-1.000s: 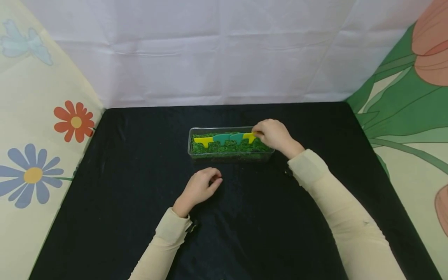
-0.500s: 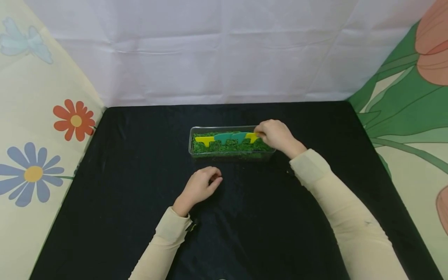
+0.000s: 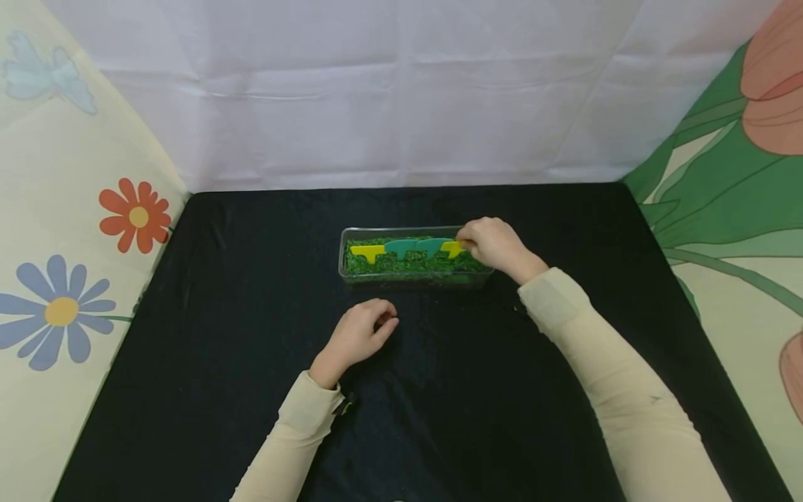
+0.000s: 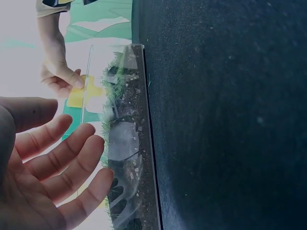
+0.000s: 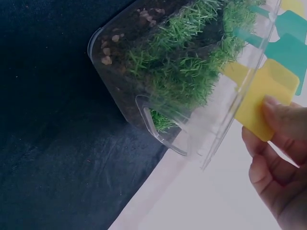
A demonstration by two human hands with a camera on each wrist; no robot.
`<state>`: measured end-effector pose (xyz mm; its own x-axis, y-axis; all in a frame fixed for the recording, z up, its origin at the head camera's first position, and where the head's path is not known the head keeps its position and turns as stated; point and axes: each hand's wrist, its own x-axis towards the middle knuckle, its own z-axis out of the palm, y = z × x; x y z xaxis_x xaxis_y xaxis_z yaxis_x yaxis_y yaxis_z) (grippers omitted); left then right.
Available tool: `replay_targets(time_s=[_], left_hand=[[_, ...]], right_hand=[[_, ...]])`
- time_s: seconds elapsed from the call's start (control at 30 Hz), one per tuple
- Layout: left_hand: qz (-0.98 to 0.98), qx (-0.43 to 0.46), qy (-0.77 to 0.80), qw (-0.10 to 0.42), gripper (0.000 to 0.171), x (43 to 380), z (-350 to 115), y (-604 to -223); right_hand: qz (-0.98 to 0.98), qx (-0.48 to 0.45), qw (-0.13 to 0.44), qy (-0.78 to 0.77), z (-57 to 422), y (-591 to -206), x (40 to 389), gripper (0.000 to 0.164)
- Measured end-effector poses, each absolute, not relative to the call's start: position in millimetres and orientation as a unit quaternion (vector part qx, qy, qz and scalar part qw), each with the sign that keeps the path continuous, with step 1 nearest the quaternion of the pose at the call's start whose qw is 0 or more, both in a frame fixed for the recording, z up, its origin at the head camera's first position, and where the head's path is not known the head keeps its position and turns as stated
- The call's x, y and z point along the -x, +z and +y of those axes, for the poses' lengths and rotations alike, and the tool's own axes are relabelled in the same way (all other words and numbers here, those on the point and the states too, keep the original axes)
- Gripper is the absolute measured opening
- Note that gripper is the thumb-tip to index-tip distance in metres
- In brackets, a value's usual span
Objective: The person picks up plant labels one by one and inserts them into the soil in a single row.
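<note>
My right hand (image 3: pixel 492 240) pinches a yellow T-shaped plant label (image 5: pixel 268 91) between thumb and fingers, at the right end of a row. Its narrow stem reaches down toward the artificial grass (image 5: pixel 187 62) in a clear plastic box (image 3: pixel 414 277). Two teal plant labels (image 3: pixel 399 248) and another yellow label (image 3: pixel 367 252) stand upright in that grass, continuing the row leftward. In front of the box, my left hand (image 3: pixel 357 335) holds nothing; its fingers are relaxed and slightly bent, as the left wrist view shows, apart from the box.
Dark soil with small pale stones (image 5: pixel 106 50) lies under the grass. An oval cut-out handle (image 5: pixel 165 127) marks the box's end wall. Black cloth (image 3: pixel 251 335) covers the table, a white sheet (image 3: pixel 401 97) hangs behind, and flower-printed panels (image 3: pixel 59 307) flank both sides.
My right hand and the yellow plant label it pinches have lowered very slightly. The left hand, the box and the other labels stay in place.
</note>
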<state>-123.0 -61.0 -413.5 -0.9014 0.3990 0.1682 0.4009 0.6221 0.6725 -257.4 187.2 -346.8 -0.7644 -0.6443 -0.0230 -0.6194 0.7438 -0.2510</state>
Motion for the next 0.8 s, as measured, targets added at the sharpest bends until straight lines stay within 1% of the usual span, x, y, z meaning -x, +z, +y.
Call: replay_targets(time_s=[0.13, 0.63, 0.8], left_hand=[[-0.901, 0.223, -0.372, 0.002, 0.004, 122.7, -60.7, -414.0], [-0.896, 0.236, -0.376, 0.013, 0.004, 122.0, -58.7, -416.2], [-0.896, 0.239, -0.374, 0.014, 0.004, 122.5, -57.5, -415.0]], right_hand=[[0.933, 0.336, 0.056, -0.114, 187.6, -346.9, 256.9, 0.017], [0.932, 0.345, 0.032, -0.109, 182.6, -346.9, 253.6, 0.014], [0.935, 0.337, 0.038, -0.106, 184.4, -346.6, 252.9, 0.014]])
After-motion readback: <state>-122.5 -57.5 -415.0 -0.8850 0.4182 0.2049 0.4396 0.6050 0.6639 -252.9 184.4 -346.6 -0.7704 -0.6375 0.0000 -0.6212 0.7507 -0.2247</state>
